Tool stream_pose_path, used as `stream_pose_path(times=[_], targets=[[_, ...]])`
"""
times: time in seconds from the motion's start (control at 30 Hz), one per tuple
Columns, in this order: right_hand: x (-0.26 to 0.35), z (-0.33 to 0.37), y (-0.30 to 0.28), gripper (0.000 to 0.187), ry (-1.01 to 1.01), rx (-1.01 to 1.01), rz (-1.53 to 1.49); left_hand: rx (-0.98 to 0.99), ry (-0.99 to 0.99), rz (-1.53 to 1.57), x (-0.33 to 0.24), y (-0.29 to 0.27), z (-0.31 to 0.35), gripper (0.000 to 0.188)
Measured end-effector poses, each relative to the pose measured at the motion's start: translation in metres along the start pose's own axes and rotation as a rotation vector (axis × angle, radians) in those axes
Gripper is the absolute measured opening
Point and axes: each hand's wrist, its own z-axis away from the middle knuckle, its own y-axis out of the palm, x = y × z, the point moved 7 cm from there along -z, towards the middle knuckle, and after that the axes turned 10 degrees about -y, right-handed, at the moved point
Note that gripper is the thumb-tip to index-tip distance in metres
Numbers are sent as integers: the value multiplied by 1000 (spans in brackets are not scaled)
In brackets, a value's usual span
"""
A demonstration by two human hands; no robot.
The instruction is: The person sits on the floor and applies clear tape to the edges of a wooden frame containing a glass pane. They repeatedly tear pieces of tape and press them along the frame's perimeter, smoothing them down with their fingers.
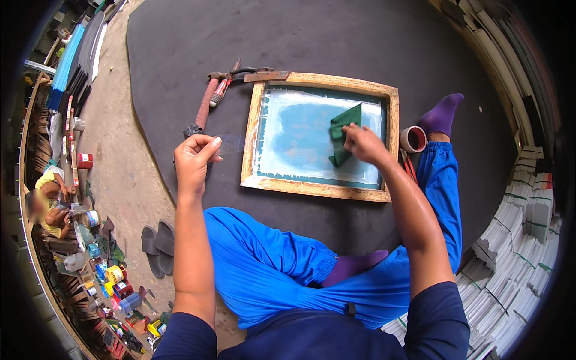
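Observation:
In front of me a wooden-framed printing screen (318, 188) lies on a dark sheet, its mesh (291, 135) pale blue with a smeared white border. My right hand (365, 144) is closed on a dark green cloth (344, 123), over the right part of the mesh. Left of the frame, my left hand (197, 159) is raised with thumb and forefinger pinched. A faint see-through film (233, 144) seems to extend from these fingers toward the frame; its outline is hard to make out.
A wrapped-handle hammer (207, 103) and a screwdriver (219, 93) lie by the frame's upper left corner. A cup (413, 139) stands right of it, near my purple-socked foot (441, 114). Sandals (158, 247), paint tubs (116, 274) and another person (55, 186) are at left; white stacks (510, 258) at right.

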Motion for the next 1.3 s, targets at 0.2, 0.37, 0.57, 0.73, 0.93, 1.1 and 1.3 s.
stream_pose_path(times=[0.2, 0.37, 0.57, 0.73, 0.93, 1.1, 1.3], targets=[[-60, 13, -40, 19, 208, -360, -766, -93, -57, -91, 46, -10, -23, 11], [-46, 77, -51, 20, 374, -393, -1023, -26, -132, -26, 85, 0, -24, 12], [-35, 137, -36, 18, 569, -362, -897, 35, -217, -61, 112, 10, -23, 12], [-22, 141, -36, 19, 557, -406, -933, 28, -187, -60, 101, 6, -24, 11], [-1, 138, -47, 19, 489, -335, -842, 51, -102, -129, 73, -13, -20, 11], [23, 145, -67, 21, 391, -252, -880, 140, -19, -102, 44, -25, -8, 11], [66, 156, -111, 20, 378, -319, -1035, 163, 67, -68, -10, -37, 18, 8]])
